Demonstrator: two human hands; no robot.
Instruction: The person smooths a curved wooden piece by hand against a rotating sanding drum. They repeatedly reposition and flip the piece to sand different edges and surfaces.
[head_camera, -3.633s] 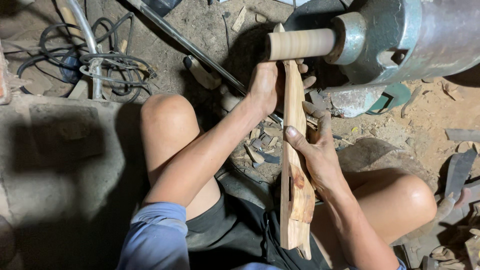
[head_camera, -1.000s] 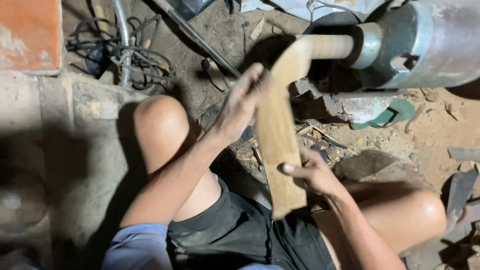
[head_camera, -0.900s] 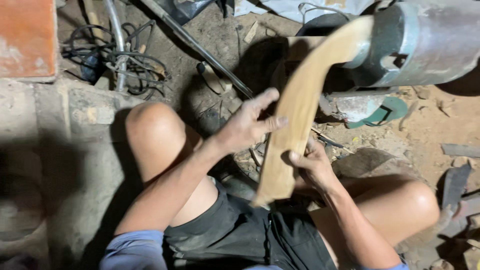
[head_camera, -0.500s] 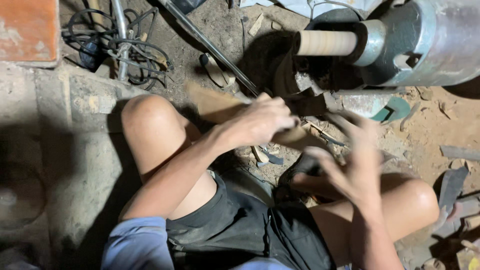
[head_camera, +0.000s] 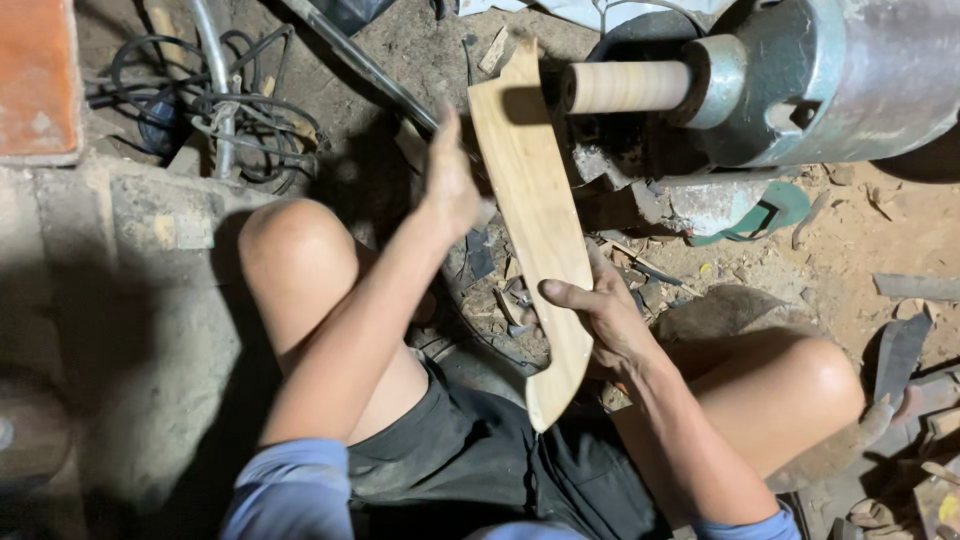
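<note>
Hands first: your right hand (head_camera: 610, 320) grips the curved wooden blank (head_camera: 535, 220) low on its right edge, thumb laid across the face and fingers wrapped behind; your left hand (head_camera: 450, 185) lies flat against the blank's left edge near the top, fingers extended rather than curled round it; the blank stands at the centre of the frame, its upper tip just left of the wooden drum (head_camera: 625, 87) on the grey motor (head_camera: 830, 80) at upper right. Risk, as I judge it: if that drum is turning, the blank's tip sits close enough to catch and be thrown, since your left hand only steadies it and does not clamp; your right grip is low, so the top could swing; I cannot tell from this view whether the drum spins. Clutter crowds you: tangled black cables (head_camera: 200, 110) and a metal pipe (head_camera: 215, 80) at upper left, a long rod (head_camera: 370, 70) running diagonally behind your left hand, wood chips and scraps (head_camera: 500, 290) on the floor between your bare knees, offcuts (head_camera: 900, 350) at lower right.
</note>
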